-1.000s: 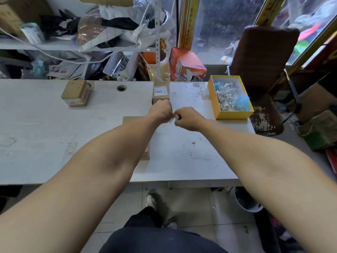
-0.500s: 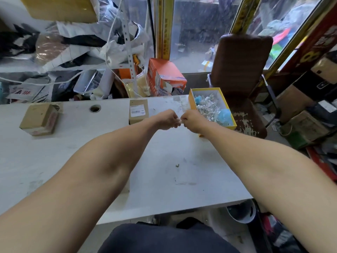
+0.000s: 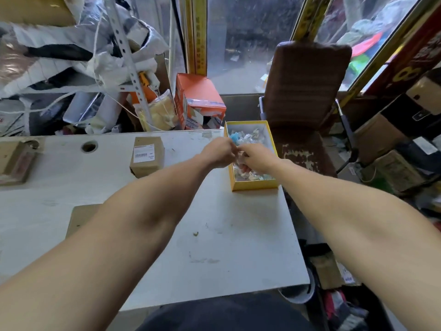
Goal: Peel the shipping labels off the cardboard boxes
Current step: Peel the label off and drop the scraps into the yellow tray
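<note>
My left hand [image 3: 218, 152] and my right hand [image 3: 256, 157] meet fingertip to fingertip over the open yellow box [image 3: 254, 185], which holds several crumpled label scraps. Both pinch a small pale label scrap [image 3: 239, 152] between them; most of it is hidden by the fingers. A small cardboard box [image 3: 146, 161] with a white barcode label [image 3: 144, 155] on top stands on the white table [image 3: 214, 235], left of my hands. Another cardboard box [image 3: 16, 163] lies at the far left. A flat cardboard piece [image 3: 80, 217] shows under my left forearm.
A brown chair [image 3: 305, 91] stands right of the table, close behind the yellow box. An orange carton [image 3: 198, 101] and cluttered shelves line the table's far edge. A round bin [image 3: 298, 293] sits below the table's right corner, with more boxes stacked at the right.
Both hands, still pinched together, have travelled right from beside the labelled box to above the yellow box. The view has turned right with them.
</note>
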### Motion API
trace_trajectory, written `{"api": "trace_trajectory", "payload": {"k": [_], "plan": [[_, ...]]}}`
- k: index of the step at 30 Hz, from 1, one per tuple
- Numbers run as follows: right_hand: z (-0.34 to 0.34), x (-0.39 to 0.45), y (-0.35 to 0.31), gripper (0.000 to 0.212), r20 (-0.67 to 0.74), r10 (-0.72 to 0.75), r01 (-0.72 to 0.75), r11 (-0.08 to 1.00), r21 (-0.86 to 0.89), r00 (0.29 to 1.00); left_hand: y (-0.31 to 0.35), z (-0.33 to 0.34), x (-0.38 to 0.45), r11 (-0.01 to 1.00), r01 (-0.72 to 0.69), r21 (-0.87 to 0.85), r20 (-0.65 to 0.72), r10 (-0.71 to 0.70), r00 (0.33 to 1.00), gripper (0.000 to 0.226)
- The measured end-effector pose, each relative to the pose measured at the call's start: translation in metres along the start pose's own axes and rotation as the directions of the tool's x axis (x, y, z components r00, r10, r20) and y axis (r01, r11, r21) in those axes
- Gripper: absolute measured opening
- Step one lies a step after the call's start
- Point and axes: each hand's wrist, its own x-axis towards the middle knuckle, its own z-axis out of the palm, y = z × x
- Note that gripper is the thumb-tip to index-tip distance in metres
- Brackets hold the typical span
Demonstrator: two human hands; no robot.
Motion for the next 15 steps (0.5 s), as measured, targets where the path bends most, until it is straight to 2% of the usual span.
{"api": "trace_trajectory", "payload": {"k": [3, 6, 9, 11, 15], "plan": [[-0.007, 0.010, 0.023, 0.017, -0.029, -0.010, 0.011, 0.999, 0.045, 1.000, 0.012, 0.005, 0.019, 0.999, 0.030, -0.028, -0.014, -0.030, 0.999, 0.014], [-0.019, 0.021, 0.041, 0.013, 0.001, 0.019, -0.019, 0.999, 0.045, 1.000, 0.024, 0.012, 0.036, 0.989, 0.112, -0.098, -0.031, -0.115, 0.993, 0.023], [-0.031, 0.029, 0.052, 0.031, 0.088, 0.079, -0.079, 0.997, 0.004, 0.993, 0.034, 0.025, 0.048, 0.969, 0.189, -0.159, -0.044, -0.199, 0.979, 0.020], [-0.037, 0.032, 0.059, 0.041, 0.103, 0.138, -0.136, 0.990, -0.034, 0.985, 0.041, 0.034, 0.053, 0.971, 0.202, -0.131, -0.045, -0.210, 0.977, 0.018], [-0.047, 0.034, 0.072, 0.030, 0.058, 0.208, -0.201, 0.973, -0.110, 0.976, 0.046, 0.042, 0.057, 0.980, 0.197, -0.030, -0.031, -0.198, 0.980, 0.013]]}}
